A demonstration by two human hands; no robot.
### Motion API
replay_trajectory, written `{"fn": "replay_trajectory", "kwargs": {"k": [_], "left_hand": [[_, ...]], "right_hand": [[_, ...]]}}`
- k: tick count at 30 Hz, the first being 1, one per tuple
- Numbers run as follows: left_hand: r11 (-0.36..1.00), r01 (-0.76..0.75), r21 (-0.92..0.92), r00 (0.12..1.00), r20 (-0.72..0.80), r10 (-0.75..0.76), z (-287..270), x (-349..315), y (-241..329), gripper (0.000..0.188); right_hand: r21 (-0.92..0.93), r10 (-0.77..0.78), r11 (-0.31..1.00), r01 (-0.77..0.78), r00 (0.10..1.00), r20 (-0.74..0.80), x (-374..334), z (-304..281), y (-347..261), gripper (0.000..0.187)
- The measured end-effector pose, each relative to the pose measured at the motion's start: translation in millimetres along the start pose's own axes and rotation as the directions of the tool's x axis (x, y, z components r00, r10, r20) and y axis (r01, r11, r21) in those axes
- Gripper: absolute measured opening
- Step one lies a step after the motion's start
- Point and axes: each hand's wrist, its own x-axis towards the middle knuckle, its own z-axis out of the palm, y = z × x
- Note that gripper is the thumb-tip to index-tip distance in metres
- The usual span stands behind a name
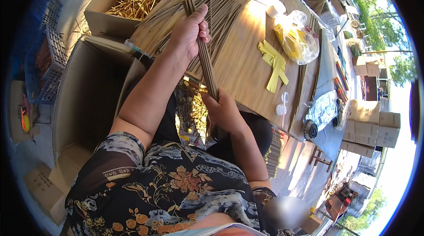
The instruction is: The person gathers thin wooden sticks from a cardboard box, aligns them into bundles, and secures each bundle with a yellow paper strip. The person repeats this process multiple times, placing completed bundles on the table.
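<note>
Holds sticks [205, 61] slanting far-left to near-right, in closed left hand [189, 32] farther out, curled right hand [224, 111] at near end.

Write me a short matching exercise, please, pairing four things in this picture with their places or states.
Column one
1. Stick bundle
2. Yellow strips
3. Plastic bag
4. Left hand

Column two
A. See-through, with yellow contents
B. Closed around brown sticks
C. Lying crossed on the tabletop
D. Brown, gripped near its upper end

Pairs: 1-D, 2-C, 3-A, 4-B
</note>
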Motion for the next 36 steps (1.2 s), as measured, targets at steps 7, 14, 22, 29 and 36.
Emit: {"fn": "replay_trajectory", "kwargs": {"k": [7,14,22,29,36], "left_hand": [[0.922,0.348,-0.168,0.784,0.591,-0.188,-3,-13,-17,0.024],[0.995,0.089,-0.039,0.988,0.127,-0.083,0,-12,-5,0.028],[0.977,0.195,-0.085,0.938,0.309,-0.16,-5,-12,0,0.028],[0.965,0.242,-0.102,0.91,0.369,-0.189,-4,-11,8,0.028],[0.985,0.171,-0.03,0.94,0.304,-0.154,-6,-12,12,0.031]], "right_hand": [[0.569,0.019,0.79,-0.227,0.937,0.348,0,-13,-11,0.017],[-0.167,-0.026,0.986,0.002,0.989,-0.142,14,7,-16,0.018],[0.162,0.056,0.984,-0.069,0.995,0.082,13,1,-30,0.018],[0.419,0.089,0.889,-0.184,0.968,0.234,10,3,-34,0.016],[0.057,0.04,0.997,-0.043,0.998,0.052,15,11,-29,0.018]]}}
